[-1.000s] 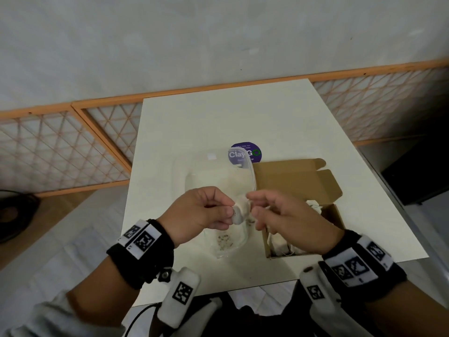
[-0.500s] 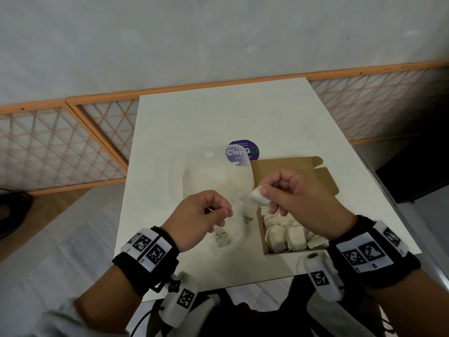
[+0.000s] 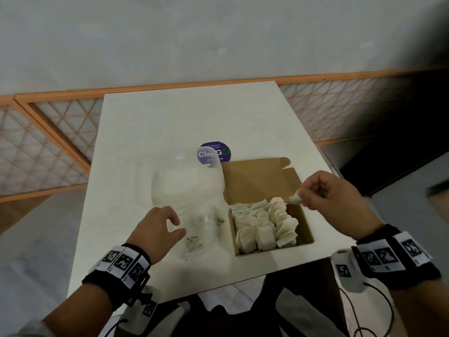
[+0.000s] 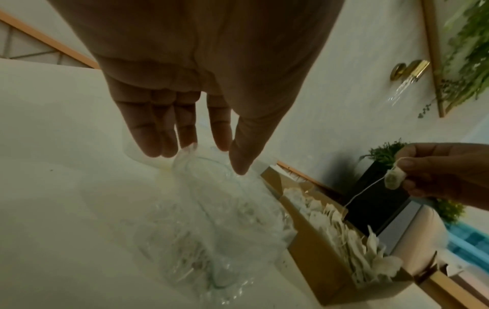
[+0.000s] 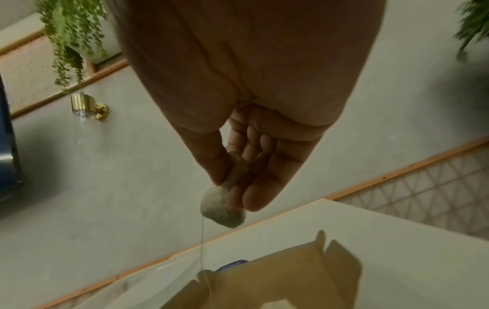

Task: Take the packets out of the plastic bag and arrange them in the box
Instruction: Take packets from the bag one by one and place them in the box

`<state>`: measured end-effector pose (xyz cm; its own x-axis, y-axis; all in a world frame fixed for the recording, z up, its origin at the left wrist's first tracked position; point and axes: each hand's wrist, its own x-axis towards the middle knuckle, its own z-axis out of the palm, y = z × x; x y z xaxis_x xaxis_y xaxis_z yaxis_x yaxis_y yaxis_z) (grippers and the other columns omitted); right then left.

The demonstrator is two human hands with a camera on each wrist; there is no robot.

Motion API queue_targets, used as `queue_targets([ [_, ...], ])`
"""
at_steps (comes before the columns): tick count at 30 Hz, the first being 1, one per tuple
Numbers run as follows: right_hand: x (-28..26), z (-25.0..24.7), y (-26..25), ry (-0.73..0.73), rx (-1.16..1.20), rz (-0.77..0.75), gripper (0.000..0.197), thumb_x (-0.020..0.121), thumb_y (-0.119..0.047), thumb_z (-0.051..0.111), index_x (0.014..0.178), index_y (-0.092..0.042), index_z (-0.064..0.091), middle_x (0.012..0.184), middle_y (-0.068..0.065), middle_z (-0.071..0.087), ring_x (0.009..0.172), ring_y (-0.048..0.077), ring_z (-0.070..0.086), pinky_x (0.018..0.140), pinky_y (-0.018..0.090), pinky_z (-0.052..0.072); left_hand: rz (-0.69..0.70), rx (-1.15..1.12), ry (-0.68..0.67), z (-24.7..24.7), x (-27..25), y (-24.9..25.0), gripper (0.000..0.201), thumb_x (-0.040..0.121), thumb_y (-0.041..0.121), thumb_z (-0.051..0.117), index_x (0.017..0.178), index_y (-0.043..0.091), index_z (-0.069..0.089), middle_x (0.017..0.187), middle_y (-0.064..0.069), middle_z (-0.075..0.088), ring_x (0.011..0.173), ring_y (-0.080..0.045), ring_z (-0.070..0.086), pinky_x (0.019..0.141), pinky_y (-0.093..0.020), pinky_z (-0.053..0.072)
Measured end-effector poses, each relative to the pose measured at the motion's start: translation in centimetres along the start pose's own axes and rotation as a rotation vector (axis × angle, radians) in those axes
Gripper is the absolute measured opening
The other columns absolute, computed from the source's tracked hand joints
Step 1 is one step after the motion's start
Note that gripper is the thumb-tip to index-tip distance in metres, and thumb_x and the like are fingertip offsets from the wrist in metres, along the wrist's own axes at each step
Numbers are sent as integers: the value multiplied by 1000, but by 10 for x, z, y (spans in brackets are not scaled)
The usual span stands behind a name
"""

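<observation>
A clear plastic bag (image 3: 192, 203) lies on the white table (image 3: 170, 122), with only crumbs showing inside. Right of it stands an open brown cardboard box (image 3: 301, 224) holding several pale tea-bag packets (image 3: 262, 224). My right hand (image 3: 325, 198) hovers above the box's far right corner and pinches one small packet (image 3: 294, 199) (image 5: 222, 211) (image 4: 394, 177) between thumb and fingers, its thread dangling toward the box. My left hand (image 3: 160, 229) (image 4: 201, 133) hovers over the bag's near left part with fingers spread and relaxed, holding nothing.
A purple round sticker (image 3: 216, 153) lies on the table behind the bag. The box's lid flap (image 3: 257, 181) lies open toward the far side. An orange-framed lattice railing (image 3: 48, 142) runs behind the table. The table's near edge is just below the box.
My right hand has carried the packet from the bag's mouth rightward over the box. My left hand has let go of the bag and opened its fingers.
</observation>
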<state>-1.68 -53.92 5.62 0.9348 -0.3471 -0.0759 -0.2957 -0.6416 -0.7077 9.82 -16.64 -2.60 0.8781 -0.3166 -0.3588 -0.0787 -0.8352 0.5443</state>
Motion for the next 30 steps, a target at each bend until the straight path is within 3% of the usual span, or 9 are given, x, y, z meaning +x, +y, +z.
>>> queue_targets([
  [4, -2, -13, 16, 38, -122, 13, 11, 93, -22, 73, 89, -30, 66, 78, -9, 71, 73, 9, 67, 73, 37, 61, -4, 16, -43, 7, 5, -1, 21, 88, 34, 76, 95, 37, 57, 112, 9, 53, 90, -9, 65, 81, -29, 50],
  [9, 3, -9, 30, -48, -231, 43, 10, 97, -22, 68, 95, -31, 66, 86, -13, 70, 80, 5, 67, 68, 20, 53, -5, 8, -88, 12, 10, -6, 23, 91, 20, 68, 101, 39, 60, 118, 10, 50, 88, -9, 67, 83, -29, 53],
  [11, 9, -2, 37, -81, -241, 59, 12, 96, -23, 68, 94, -34, 66, 86, -12, 71, 82, 7, 68, 70, 23, 54, 4, 9, -90, 13, 10, -7, 24, 93, 18, 66, 104, 39, 61, 120, 12, 50, 90, -6, 65, 82, -27, 53],
  [16, 26, 18, 51, -117, -314, 112, 9, 96, -22, 65, 94, -30, 63, 90, -13, 68, 84, 7, 64, 66, 17, 42, 6, 7, -86, 15, 12, -10, 25, 96, 13, 61, 106, 36, 62, 124, 12, 50, 92, -4, 64, 75, -21, 48],
  [21, 32, 19, 58, -117, -349, 118, 7, 100, -25, 61, 103, -31, 57, 91, -11, 69, 85, 10, 65, 67, 19, 45, -10, -8, -91, 17, 12, -11, 25, 97, 11, 59, 106, 35, 62, 122, 12, 50, 90, -3, 65, 67, -18, 47],
  [25, 19, -1, 49, -84, -251, 116, 16, 100, -26, 62, 115, -31, 58, 86, -9, 72, 80, 5, 70, 74, 23, 55, -10, -6, -88, 17, 12, -11, 25, 97, 12, 60, 106, 34, 63, 123, 11, 51, 89, -3, 65, 70, -19, 47],
  [30, -8, -35, 27, -31, 4, 103, 13, 99, -17, 66, 109, -25, 66, 79, -4, 78, 72, 11, 75, 72, 26, 60, 20, 26, -62, 16, 10, -12, 21, 96, 19, 64, 108, 36, 62, 123, 12, 51, 92, -3, 63, 83, -28, 51],
])
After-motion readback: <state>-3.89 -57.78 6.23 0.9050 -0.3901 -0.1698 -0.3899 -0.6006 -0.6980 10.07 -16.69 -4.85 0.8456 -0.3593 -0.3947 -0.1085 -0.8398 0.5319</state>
